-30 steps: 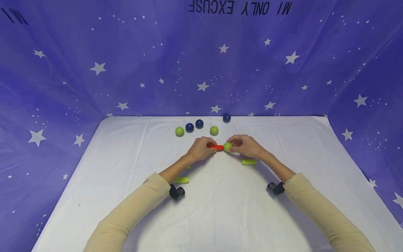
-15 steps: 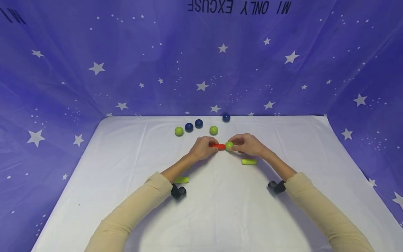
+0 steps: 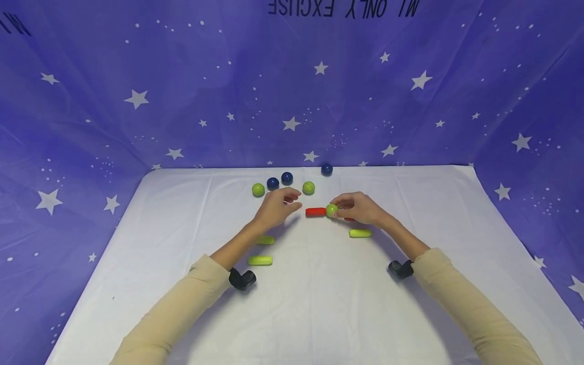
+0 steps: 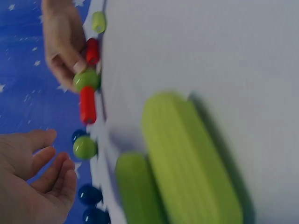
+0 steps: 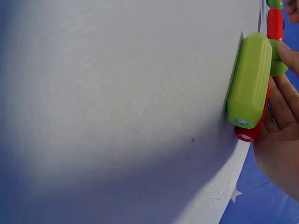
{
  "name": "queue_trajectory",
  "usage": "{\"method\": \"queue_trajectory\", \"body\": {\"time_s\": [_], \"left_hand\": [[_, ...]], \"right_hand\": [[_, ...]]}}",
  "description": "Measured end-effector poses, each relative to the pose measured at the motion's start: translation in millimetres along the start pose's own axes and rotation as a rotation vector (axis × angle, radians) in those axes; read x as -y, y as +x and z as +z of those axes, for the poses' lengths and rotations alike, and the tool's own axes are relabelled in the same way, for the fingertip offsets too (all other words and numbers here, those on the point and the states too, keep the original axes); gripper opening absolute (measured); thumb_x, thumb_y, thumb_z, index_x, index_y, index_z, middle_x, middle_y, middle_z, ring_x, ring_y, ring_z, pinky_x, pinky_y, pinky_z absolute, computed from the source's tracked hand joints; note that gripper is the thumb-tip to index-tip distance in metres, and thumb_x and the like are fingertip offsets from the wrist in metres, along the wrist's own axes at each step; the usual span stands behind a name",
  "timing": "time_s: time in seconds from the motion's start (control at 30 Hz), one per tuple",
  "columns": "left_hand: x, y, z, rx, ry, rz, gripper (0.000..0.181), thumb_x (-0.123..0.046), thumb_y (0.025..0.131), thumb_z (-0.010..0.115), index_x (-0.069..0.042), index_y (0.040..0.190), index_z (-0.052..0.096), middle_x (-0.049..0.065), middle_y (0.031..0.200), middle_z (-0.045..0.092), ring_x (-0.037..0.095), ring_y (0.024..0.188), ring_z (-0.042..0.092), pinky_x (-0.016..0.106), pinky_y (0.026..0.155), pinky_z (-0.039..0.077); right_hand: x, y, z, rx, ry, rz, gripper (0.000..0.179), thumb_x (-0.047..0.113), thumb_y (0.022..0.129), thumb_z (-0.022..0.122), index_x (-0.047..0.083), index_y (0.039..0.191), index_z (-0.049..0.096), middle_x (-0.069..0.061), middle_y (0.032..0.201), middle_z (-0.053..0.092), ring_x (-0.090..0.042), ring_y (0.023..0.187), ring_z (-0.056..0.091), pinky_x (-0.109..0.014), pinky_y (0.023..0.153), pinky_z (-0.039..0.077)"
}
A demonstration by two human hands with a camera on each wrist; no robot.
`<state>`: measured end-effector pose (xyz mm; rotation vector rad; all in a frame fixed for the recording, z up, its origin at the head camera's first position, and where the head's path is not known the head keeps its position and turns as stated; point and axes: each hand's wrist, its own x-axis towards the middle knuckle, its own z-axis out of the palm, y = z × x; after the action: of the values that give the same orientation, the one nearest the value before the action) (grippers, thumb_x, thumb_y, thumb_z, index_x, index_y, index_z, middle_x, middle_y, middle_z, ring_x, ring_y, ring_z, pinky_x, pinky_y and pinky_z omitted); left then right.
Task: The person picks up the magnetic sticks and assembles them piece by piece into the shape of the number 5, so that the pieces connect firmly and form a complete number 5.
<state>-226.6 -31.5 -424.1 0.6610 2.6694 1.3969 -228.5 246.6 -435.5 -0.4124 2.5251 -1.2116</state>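
My right hand (image 3: 361, 209) pinches a light green ball (image 3: 331, 210) between thumb and fingers. A red stick (image 3: 315, 212) juts leftward from that ball, its end against it. My left hand (image 3: 274, 209) is off to the left of the red stick, fingers loosely bent and holding nothing; in the left wrist view the same hand (image 4: 35, 179) shows a gap between thumb and fingers. Partly hidden below the right hand lies a second red stick (image 5: 246, 135), beside a yellow-green stick (image 5: 250, 79) with a small metal disc at its end.
Behind the hands are a green ball (image 3: 258, 189), another green ball (image 3: 308, 187), two blue balls (image 3: 287, 178) close together and a blue ball (image 3: 326, 170) at the far edge. Two yellow-green sticks (image 3: 260, 260) lie by the left forearm. A starry blue cloth (image 3: 292, 101) surrounds the white table (image 3: 310, 314).
My left hand has let go of the red stick and moved left, fingers spread apart. The red stick stays at the green ball, which the right hand still pinches after shifting slightly right.
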Motion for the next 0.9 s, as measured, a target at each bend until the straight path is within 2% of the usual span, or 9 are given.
{"method": "queue_trajectory", "body": {"time_s": [0.2,0.3,0.5,0.63,0.9], "left_hand": [[13.4,-6.4,-32.1,-0.129,-0.021,0.003,0.032,-0.006,0.092,0.071,0.006,0.122,0.066,0.022,0.115,0.068,0.034,0.106,0.065,0.039,0.093,0.051],[23.3,-9.9,-45.2,-0.187,0.002,-0.037,0.033,-0.007,0.092,0.072,0.004,0.122,0.066,0.019,0.118,0.067,0.033,0.108,0.064,0.039,0.094,0.050],[43.2,-15.5,-61.8,-0.248,0.070,-0.098,0.040,-0.009,0.091,0.074,0.003,0.127,0.063,0.020,0.127,0.062,0.035,0.116,0.058,0.045,0.098,0.046],[54.9,-17.0,-65.9,-0.260,0.053,-0.128,0.044,-0.009,0.090,0.073,0.003,0.131,0.060,0.023,0.131,0.058,0.038,0.120,0.056,0.048,0.101,0.045],[72.5,-13.4,-60.5,-0.210,0.002,-0.221,0.053,-0.014,0.092,0.072,0.002,0.139,0.052,0.023,0.138,0.055,0.037,0.124,0.055,0.045,0.105,0.042]], "right_hand": [[-3.3,0.3,1.7,0.000,0.004,-0.016,0.033,0.015,0.091,0.074,0.003,0.121,0.069,-0.013,0.114,0.070,-0.032,0.112,0.063,-0.040,0.090,0.054],[-4.9,-0.3,2.0,-0.003,-0.007,-0.020,0.034,0.017,0.091,0.074,0.003,0.121,0.069,-0.012,0.114,0.070,-0.032,0.112,0.063,-0.040,0.089,0.054],[-3.3,-1.2,0.6,-0.007,-0.007,-0.007,0.033,0.017,0.091,0.074,0.004,0.121,0.069,-0.012,0.114,0.070,-0.031,0.112,0.063,-0.040,0.090,0.054],[-2.9,-0.6,0.1,-0.001,0.007,-0.007,0.033,0.016,0.092,0.073,0.003,0.121,0.069,-0.012,0.114,0.070,-0.031,0.111,0.063,-0.039,0.089,0.054],[-3.4,-0.1,0.9,0.000,0.017,-0.009,0.032,0.015,0.091,0.074,0.003,0.120,0.069,-0.012,0.113,0.070,-0.030,0.110,0.063,-0.038,0.088,0.054]]}}
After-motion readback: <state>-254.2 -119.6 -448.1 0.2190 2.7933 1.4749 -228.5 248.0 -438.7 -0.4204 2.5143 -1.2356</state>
